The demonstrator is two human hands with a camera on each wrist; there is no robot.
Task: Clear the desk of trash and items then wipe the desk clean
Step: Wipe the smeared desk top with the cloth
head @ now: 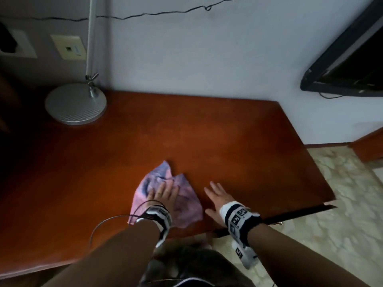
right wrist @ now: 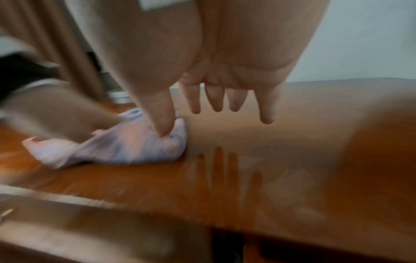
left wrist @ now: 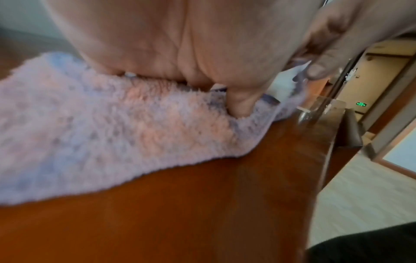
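Pressing flat left hand [head: 163, 193] on cloth [head: 186, 206], right hand [head: 217, 198] spread above desk [head: 228, 141]

I see my left hand [head: 163, 192] lying flat, fingers straight, on a crumpled pink and purple cloth [head: 182, 206] near the front edge of the reddish-brown desk [head: 228, 137]. My right hand [head: 217, 197] sits just beside the cloth, fingers spread, palm down over the bare wood. Both wrists wear banded camera straps. At the back left corner stands a lamp [head: 75, 103] with a round silver base and a white pole. A dark screen [head: 348, 59] hangs on the wall at right, and a thin black cable [head: 145, 15] runs across the wall.
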